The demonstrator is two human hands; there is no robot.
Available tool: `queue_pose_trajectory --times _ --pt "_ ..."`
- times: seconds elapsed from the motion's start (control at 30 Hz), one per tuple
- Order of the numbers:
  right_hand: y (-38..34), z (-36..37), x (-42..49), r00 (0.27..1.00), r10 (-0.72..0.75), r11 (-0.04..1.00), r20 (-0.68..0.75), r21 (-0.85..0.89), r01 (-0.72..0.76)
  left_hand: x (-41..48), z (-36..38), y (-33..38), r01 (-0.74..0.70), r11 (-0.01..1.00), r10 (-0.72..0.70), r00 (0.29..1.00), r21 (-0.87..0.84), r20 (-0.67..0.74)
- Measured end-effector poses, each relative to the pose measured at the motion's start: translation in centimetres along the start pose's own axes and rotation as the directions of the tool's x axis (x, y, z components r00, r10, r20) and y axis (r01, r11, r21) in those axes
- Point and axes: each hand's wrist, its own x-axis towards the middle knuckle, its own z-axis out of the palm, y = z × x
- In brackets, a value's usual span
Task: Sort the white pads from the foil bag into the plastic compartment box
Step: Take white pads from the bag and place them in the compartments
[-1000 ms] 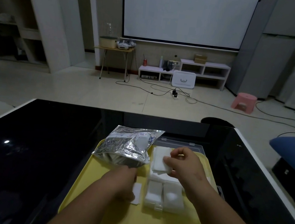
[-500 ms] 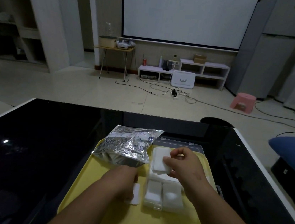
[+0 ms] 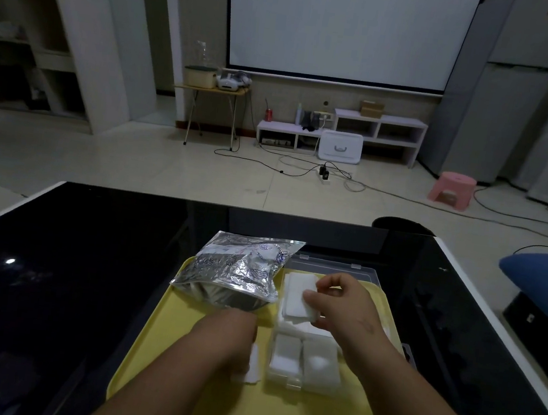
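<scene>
the right hand (image 3: 339, 306) pinches a stack of white pads (image 3: 298, 294) over the far end of the clear compartment box (image 3: 300, 379). the left hand (image 3: 227, 338) rests knuckles-up on a single pad (image 3: 252, 367) on the yellow tray (image 3: 240, 410); whether it grips cannot be told. the foil bag (image 3: 241, 268) lies on the tray's far left, on the black desk (image 3: 68, 268).

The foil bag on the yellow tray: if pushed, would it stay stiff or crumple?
The foil bag probably crumples: its skin is already creased. Likely light, as it lies slack. It may slide easily on the smooth tray.
</scene>
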Motion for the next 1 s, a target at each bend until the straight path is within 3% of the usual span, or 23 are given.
queue_pose_trajectory --times 0.43,0.6,0.73,0.9,1.0 --pt "-0.1 0.0 -0.1 1.0 0.006 1.0 0.0 -0.02 -0.006 -0.5 -0.1 0.2 0.016 0.998 -0.012 0.998 -0.062 0.065" --pt "-0.3 -0.1 -0.1 1.0 0.01 1.0 -0.012 -0.012 -0.01 -0.9 -1.0 0.1 -0.088 0.962 0.082 0.996 -0.257 -0.036" --pt "-0.3 -0.4 0.0 1.0 0.017 1.0 -0.023 -0.001 -0.017 -0.9 -2.4 -0.8 -0.194 0.851 0.12 0.976 -0.488 -0.18" --pt "-0.4 -0.6 0.1 1.0 0.009 1.0 -0.029 0.016 -0.008 -1.1 -3.2 -0.6 -0.282 0.585 0.017 0.942 -0.76 -0.337" --pt "-0.4 -0.9 0.0 1.0 0.005 0.999 -0.027 0.032 -0.004 -0.8 -3.2 -0.2 -0.277 0.495 -0.063 0.934 -0.823 -0.352"
